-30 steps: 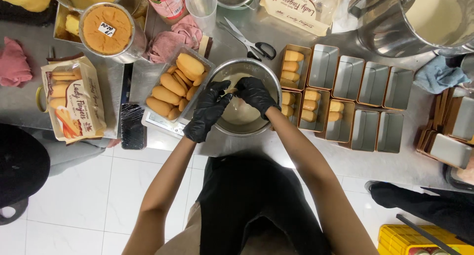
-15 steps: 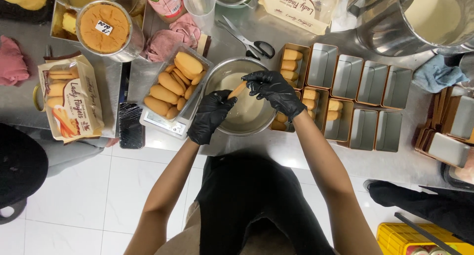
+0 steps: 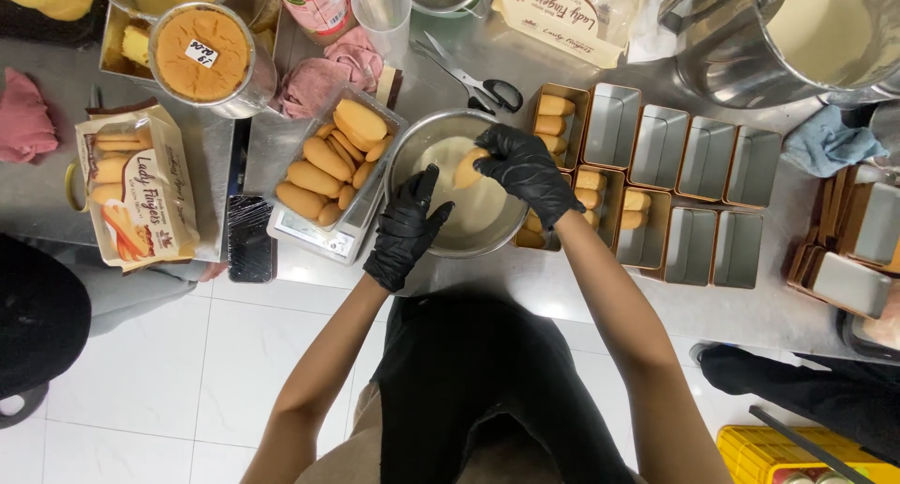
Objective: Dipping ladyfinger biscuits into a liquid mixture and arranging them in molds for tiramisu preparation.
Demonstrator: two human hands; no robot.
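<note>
My right hand [image 3: 525, 170], in a black glove, grips a ladyfinger biscuit [image 3: 466, 169] over the pale liquid in a steel bowl [image 3: 412, 147]. My left hand [image 3: 405, 229], also gloved, rests on the bowl's near rim with fingers apart and holds nothing. Left of the bowl a clear tray of ladyfinger biscuits [image 3: 333, 156] sits on a small scale [image 3: 309, 236]. Right of the bowl stand several rectangular metal tins [image 3: 694, 151]; the nearest ones hold biscuits [image 3: 589, 179].
Scissors [image 3: 469, 76], pink cloths [image 3: 333, 67] and a round cake in a tin [image 3: 202, 53] lie at the back. An opened biscuit bag [image 3: 141, 189] is at the left, a large steel pot [image 3: 797, 34] at the back right. A phone [image 3: 248, 238] lies near the counter edge.
My right hand has stayed over the bowl with the biscuit, shifting slightly. My left hand has moved from the bowl's inside to its near rim.
</note>
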